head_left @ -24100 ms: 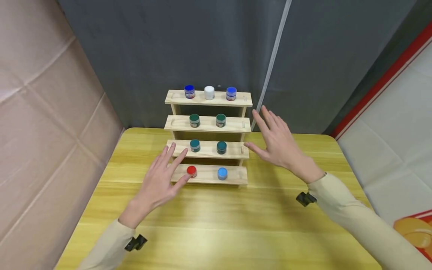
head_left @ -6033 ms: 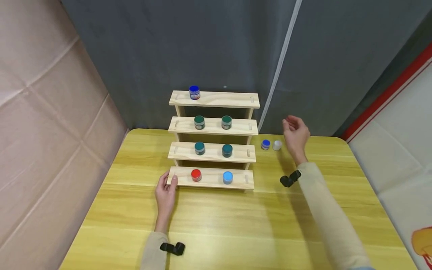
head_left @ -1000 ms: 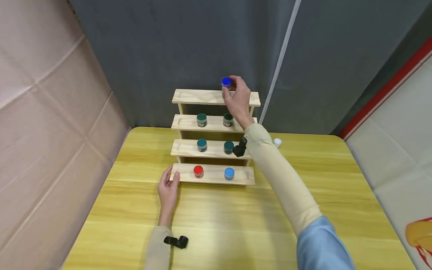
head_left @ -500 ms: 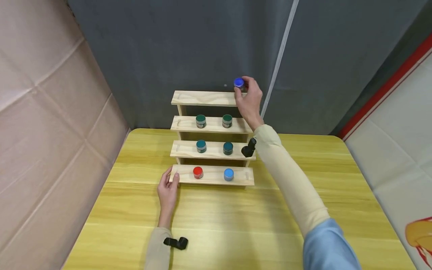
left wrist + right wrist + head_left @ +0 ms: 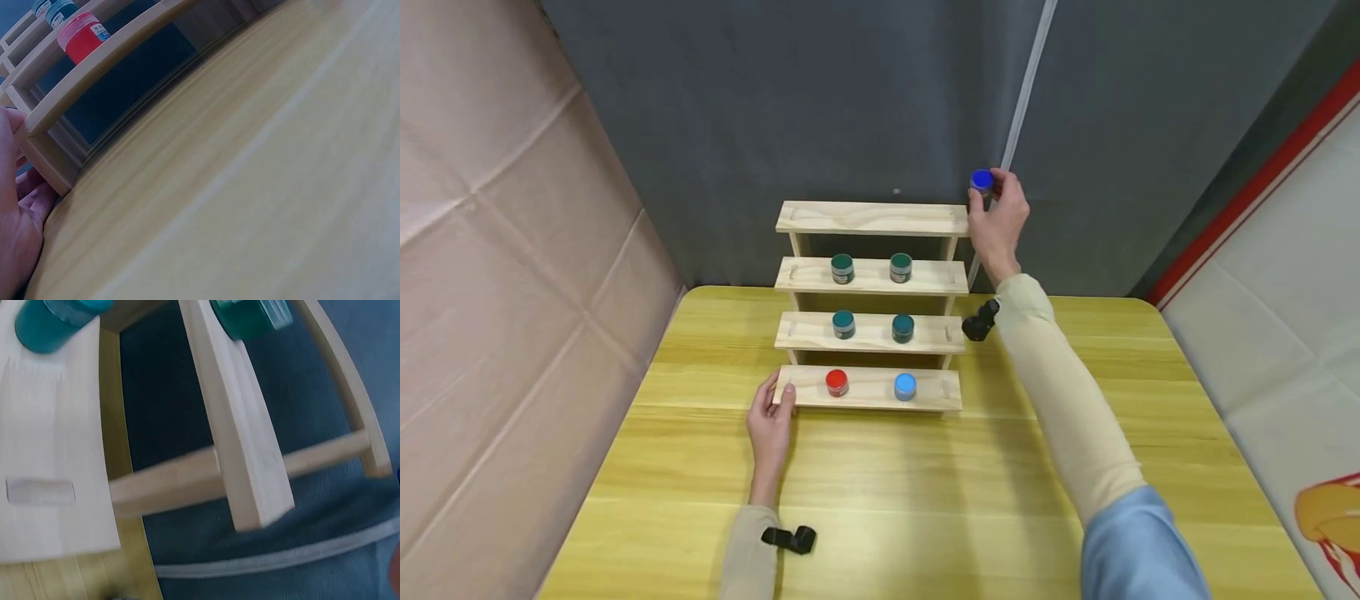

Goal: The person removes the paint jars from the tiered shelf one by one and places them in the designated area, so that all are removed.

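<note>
My right hand [image 5: 1000, 223] pinches a paint jar with a dark blue lid [image 5: 981, 180] between thumb and fingers. It is just past the right end of the top board of the four-tier wooden rack [image 5: 872, 218], raised in front of the dark curtain. My left hand [image 5: 770, 429] grips the left end of the bottom board, thumb on top; the left wrist view has its fingers [image 5: 39, 194] beside the rack's leg. On that board stand a red paint jar [image 5: 837, 382] and a light blue one [image 5: 906, 386]. The top board is bare.
Two green-lidded jars [image 5: 842, 268] stand on the second board, two teal-lidded jars [image 5: 843, 324] on the third. The rack stands on a yellow wood-grain table [image 5: 865, 500] before a dark curtain [image 5: 760, 108]. A quilted pale wall [image 5: 512, 250] is at left.
My right hand has carried the blue-lidded jar rightward from over the top board to beyond its right end. My left hand keeps its grip. Earlier, three jars stood on the top board.
</note>
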A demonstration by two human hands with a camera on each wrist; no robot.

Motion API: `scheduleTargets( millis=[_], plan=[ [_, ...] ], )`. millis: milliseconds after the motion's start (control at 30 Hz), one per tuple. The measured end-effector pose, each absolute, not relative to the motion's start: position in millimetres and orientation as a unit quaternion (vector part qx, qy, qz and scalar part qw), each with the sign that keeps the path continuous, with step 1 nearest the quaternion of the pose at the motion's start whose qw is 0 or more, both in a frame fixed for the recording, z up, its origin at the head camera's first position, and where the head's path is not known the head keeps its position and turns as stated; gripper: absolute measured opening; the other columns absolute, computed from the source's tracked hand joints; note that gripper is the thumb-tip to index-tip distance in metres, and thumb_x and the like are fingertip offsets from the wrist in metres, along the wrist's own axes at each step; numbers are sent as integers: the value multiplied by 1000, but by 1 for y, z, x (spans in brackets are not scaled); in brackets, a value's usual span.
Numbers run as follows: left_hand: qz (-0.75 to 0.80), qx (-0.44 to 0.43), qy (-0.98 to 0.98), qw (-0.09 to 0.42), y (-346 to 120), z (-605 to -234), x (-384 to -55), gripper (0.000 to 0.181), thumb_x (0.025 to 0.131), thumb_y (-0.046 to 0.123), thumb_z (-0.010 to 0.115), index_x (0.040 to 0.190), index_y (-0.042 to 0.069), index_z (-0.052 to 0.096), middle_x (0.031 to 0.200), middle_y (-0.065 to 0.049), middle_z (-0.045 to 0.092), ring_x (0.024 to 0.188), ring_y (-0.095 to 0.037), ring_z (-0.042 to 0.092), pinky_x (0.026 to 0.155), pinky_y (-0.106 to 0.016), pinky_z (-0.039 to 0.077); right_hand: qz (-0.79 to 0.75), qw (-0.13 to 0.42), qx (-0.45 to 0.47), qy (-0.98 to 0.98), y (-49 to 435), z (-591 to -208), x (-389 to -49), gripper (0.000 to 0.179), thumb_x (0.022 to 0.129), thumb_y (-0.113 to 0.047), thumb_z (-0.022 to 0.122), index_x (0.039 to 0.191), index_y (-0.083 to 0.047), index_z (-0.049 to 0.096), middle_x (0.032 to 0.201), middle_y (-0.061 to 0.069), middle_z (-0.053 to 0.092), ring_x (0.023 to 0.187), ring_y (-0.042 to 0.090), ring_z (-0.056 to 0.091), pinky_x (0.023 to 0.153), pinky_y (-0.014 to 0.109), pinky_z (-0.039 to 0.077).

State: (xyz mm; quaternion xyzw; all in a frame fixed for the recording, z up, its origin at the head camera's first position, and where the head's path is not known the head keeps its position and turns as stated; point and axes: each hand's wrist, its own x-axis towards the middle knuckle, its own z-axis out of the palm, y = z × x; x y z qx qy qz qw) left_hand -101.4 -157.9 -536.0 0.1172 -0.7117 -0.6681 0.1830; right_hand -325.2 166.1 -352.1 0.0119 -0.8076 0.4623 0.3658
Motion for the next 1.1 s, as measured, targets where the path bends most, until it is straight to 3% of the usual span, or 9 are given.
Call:
scheduleTargets(
  millis=[400,633,1100],
  plan=[
    [-665,122,-713,185,-158,-534,-100,41,103,5,66,142,-7,59,134,-33,67,74,-3,62,66,-15,54,466,352,-36,-811,198,-360,-320,38,103,-12,68,137,4,59,138,21,65,128,30,63,115,29,50],
    [-671,120,-710,177,-158,-532,-99,42,104,5,65,143,-8,58,136,-33,66,79,3,64,72,-14,56,460,350,-56,-814,216,-371,-315,37,103,-11,69,135,5,60,136,22,65,126,32,64,115,31,51],
    [-669,123,-709,185,-163,-532,-96,41,104,4,65,143,-8,58,135,-34,66,77,2,63,69,-15,55,438,315,-98,-836,241,-402,-301,38,104,-12,67,136,5,57,135,23,64,126,35,61,115,40,50]
  ],
)
